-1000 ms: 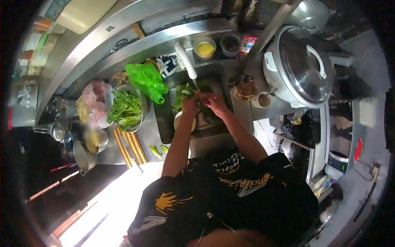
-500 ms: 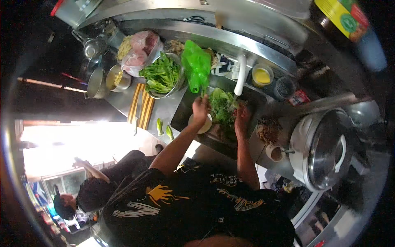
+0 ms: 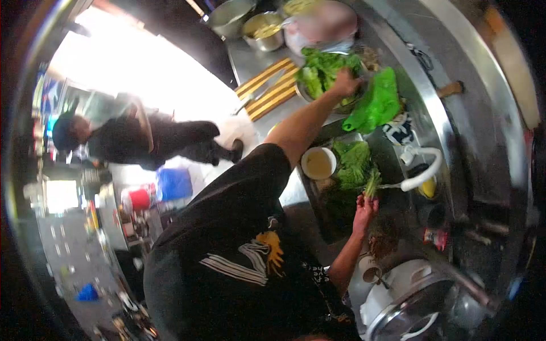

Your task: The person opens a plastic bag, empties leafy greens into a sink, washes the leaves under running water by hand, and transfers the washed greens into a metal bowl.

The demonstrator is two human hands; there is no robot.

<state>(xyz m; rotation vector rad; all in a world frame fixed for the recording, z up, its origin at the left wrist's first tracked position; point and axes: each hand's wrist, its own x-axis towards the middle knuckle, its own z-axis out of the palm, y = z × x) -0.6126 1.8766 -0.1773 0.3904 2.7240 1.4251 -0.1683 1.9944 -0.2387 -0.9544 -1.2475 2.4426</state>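
My right hand grips a small bunch of leafy greens by one end, in the thin stream from the white faucet. My left hand reaches over the metal bowl of green lettuce leaves; its fingers are partly hidden, so I cannot tell whether they hold anything. More wet greens lie in the dark sink, beside a white bowl of cloudy liquid. A green translucent plastic item, a bag or bottle, lies beside the lettuce bowl.
A knife rests on the striped cutting board. Pots and a bagged pink item stand beyond. A large lidded pot is at the right. Another person stands at the left.
My left hand has gone from the sink to the lettuce bowl. My right hand now holds a bunch of greens at the faucet stream. The view has turned.
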